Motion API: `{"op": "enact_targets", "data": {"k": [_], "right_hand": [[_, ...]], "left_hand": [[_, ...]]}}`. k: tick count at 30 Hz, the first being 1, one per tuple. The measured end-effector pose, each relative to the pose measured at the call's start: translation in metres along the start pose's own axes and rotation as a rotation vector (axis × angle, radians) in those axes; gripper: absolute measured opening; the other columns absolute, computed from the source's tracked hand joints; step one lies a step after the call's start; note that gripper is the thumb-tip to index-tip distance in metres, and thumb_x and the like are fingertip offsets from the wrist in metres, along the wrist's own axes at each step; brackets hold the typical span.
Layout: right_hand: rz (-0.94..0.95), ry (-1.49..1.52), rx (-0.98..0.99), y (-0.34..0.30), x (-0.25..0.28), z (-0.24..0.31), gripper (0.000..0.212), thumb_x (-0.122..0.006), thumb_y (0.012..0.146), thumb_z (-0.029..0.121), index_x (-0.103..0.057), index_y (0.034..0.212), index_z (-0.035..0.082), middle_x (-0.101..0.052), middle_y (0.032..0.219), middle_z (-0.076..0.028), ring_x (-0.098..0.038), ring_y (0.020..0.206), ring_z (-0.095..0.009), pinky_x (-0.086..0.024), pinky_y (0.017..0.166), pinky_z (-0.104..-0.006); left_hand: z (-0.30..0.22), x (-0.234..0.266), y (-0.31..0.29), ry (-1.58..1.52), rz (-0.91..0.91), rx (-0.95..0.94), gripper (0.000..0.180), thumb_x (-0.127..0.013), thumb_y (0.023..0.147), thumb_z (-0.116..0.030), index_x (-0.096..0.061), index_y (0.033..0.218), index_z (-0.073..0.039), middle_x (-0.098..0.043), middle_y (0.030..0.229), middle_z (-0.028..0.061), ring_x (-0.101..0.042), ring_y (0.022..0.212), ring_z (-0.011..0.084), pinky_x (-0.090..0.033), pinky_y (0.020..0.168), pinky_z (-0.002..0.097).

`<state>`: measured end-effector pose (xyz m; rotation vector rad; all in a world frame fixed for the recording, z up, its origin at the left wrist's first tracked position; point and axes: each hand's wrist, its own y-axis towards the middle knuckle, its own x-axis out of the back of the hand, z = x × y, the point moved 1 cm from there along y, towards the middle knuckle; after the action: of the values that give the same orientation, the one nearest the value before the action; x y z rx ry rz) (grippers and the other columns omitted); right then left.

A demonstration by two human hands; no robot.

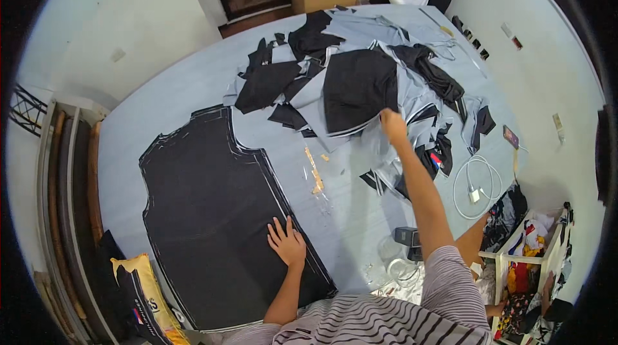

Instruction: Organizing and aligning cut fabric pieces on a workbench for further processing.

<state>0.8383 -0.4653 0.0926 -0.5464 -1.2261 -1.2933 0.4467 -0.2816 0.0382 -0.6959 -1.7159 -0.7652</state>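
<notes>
A large black fabric piece (206, 216) with white lines along its edges lies spread on the left of the table. My left hand (286, 242) rests flat on it near its right edge, fingers spread. My right hand (393, 127) reaches far forward, its fingers closed at the lower right corner of a smaller black fabric panel (360, 87) with a white-striped lower edge. That panel lies over a heap of grey and black fabric scraps (428, 81). My fingertips are partly hidden, and the pale material just below them is blurred.
Torn tan strips (315, 171) lie mid-table. At the right are a coiled white cable (477, 184) and a phone (510, 136). Clear round containers (402, 269) and a dark box (407, 237) sit near me. Fabric rolls (64, 216) stand left; a cloth-filled rack (524, 258) stands right.
</notes>
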Motion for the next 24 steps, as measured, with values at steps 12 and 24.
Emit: {"op": "enact_targets", "data": {"k": [12,24], "right_hand": [[-0.409,0.315,0.294,-0.02,0.369,0.206,0.023,-0.044,0.085,0.025,-0.053,0.083,0.004,-0.049,0.061,-0.013,-0.049,0.056,-0.024,-0.038,0.055,-0.0328],[0.047,0.083,0.719,-0.162,0.442,0.365,0.052,-0.064,0.066,0.044,-0.048,0.094,0.003,-0.055,0.077,-0.016,-0.054,0.07,-0.027,-0.041,0.065,-0.0325]], "left_hand": [[-0.019,0.032,0.029,-1.792,0.539,0.444,0.048,-0.041,0.088,-0.03,-0.032,0.124,0.0,-0.035,0.125,0.0137,-0.034,0.116,0.022,-0.031,0.093,0.0326],[-0.032,0.413,0.098,-1.169,-0.172,-0.606,0.03,-0.057,0.067,-0.009,-0.058,0.095,-0.001,-0.061,0.083,0.0128,-0.059,0.078,0.0228,-0.043,0.072,0.0273]]}}
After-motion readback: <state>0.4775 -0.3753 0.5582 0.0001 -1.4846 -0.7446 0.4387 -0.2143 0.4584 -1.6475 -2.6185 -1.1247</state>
